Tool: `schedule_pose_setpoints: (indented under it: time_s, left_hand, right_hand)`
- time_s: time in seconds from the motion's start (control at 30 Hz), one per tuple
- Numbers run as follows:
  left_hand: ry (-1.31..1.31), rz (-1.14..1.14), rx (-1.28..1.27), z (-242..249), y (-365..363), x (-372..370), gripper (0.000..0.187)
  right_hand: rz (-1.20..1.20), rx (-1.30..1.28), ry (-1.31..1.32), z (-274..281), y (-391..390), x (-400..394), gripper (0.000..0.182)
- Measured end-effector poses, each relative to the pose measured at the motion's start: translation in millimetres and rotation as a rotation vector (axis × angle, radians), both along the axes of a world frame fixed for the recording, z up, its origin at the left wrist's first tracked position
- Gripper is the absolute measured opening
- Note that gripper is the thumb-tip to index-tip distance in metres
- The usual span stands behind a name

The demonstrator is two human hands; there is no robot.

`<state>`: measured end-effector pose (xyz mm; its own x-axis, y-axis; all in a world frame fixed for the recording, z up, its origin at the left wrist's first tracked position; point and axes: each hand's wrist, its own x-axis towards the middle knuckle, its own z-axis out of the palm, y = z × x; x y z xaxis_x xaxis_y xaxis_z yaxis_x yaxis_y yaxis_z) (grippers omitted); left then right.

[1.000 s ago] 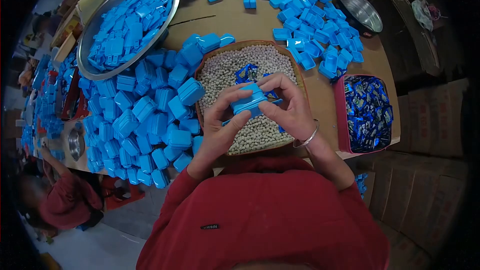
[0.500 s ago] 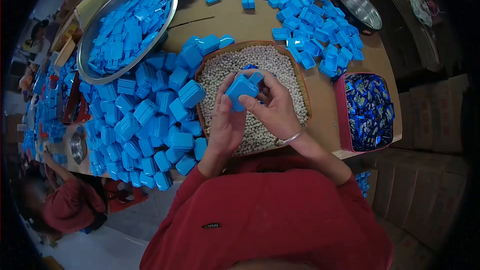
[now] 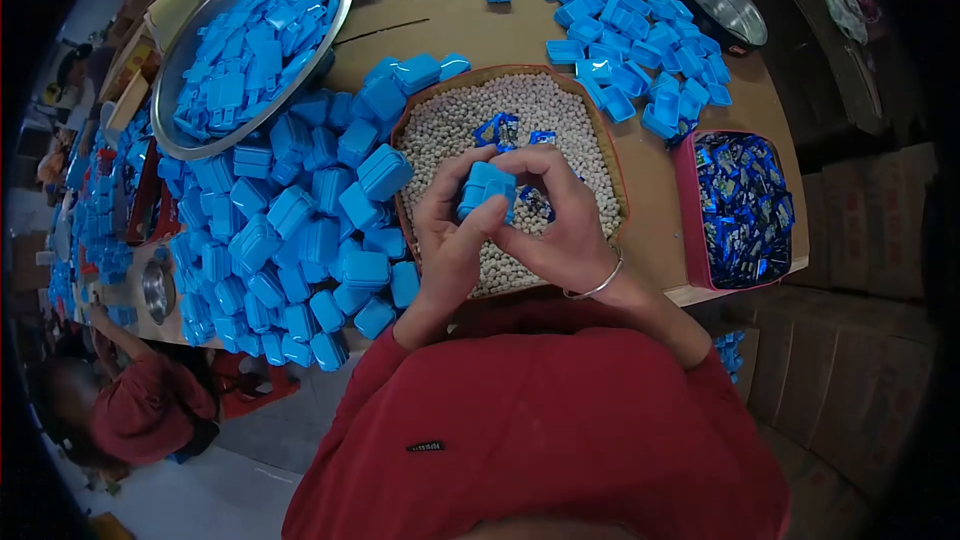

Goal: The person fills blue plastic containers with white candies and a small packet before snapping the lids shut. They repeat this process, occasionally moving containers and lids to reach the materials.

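My left hand (image 3: pixel 448 240) and my right hand (image 3: pixel 552 225) both grip one small blue plastic box (image 3: pixel 486 190) over a brown tray (image 3: pixel 606 155) filled with small pale beads. The box is pressed between my fingers and thumbs; whether its lid is closed is hard to tell. A few blue foil packets (image 3: pixel 497 130) lie on the beads just beyond my hands. A metal bangle (image 3: pixel 598 285) sits on my right wrist.
A heap of closed blue boxes (image 3: pixel 290 240) lies left of the tray. A round metal basin (image 3: pixel 245 40) holds more blue pieces. Open blue boxes (image 3: pixel 640 60) spread at the far right, next to a metal bowl (image 3: pixel 720 5). A red bin (image 3: pixel 740 205) holds foil packets. Another person in red (image 3: pixel 140 405) is lower left.
The blue box was tilted up and held higher half a second ago; now both hands have lowered it and closed around it. The foil packets on the beads are uncovered again.
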<state>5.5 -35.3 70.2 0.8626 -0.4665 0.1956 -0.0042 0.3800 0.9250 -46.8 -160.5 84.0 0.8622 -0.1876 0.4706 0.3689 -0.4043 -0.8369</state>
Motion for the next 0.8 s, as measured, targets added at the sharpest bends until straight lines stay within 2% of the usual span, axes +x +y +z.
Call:
schedule_pose_setpoints:
  time_s: [0.13,0.23,0.27,0.33,0.37,0.43,0.47,0.5,0.57,0.6,0.67,0.7,0.73,0.8]
  left_hand:
    - [-0.054,0.009,0.054,-11,3,3,0.041]
    - [0.017,-0.072,0.128,-9,7,10,0.049]
    - [0.047,-0.112,0.151,-7,7,12,0.052]
    - [0.01,-0.041,-0.012,12,7,3,0.064]
    - [-0.001,-0.064,-0.039,4,12,3,0.073]
    - [0.385,-0.044,-0.196,-18,14,-9,0.072]
    - [0.48,0.041,-0.295,-25,9,-12,0.062]
    - [0.365,0.047,-0.079,-23,13,-7,0.056]
    - [0.134,0.05,0.344,-17,24,7,0.045]
    - [-0.317,0.159,0.528,-18,27,14,0.039]
    - [-0.651,0.036,0.848,4,32,21,0.043]
    - [-0.816,-0.025,1.005,16,33,20,0.046]
    - [-1.0,-0.07,1.063,21,33,20,0.051]
    - [-1.036,-0.097,0.962,24,34,22,0.051]
  right_hand:
    - [-0.004,-0.163,-0.134,-3,1,-1,0.048]
    - [-0.036,-0.083,-0.016,-9,2,-2,0.049]
    - [-0.023,0.015,0.009,-8,2,-3,0.05]
    - [0.006,0.206,0.058,-7,2,-5,0.05]
    - [0.084,0.542,0.053,-7,3,-4,0.05]
    - [0.17,0.809,0.16,-12,5,-3,0.05]
    - [0.219,0.941,0.218,-15,6,-2,0.05]
    - [0.201,0.907,0.225,-18,7,2,0.05]
    - [-0.106,-0.126,0.056,-10,-2,0,0.054]
    - [-0.19,-0.382,-0.156,-8,-5,1,0.046]
    - [0.077,-0.565,-0.275,-8,-6,-3,0.036]
    - [0.166,-0.552,-0.254,-15,0,-6,0.022]
    - [0.158,-0.523,-0.22,-15,2,-11,0.02]
    - [0.139,-0.463,-0.166,-13,1,-14,0.017]
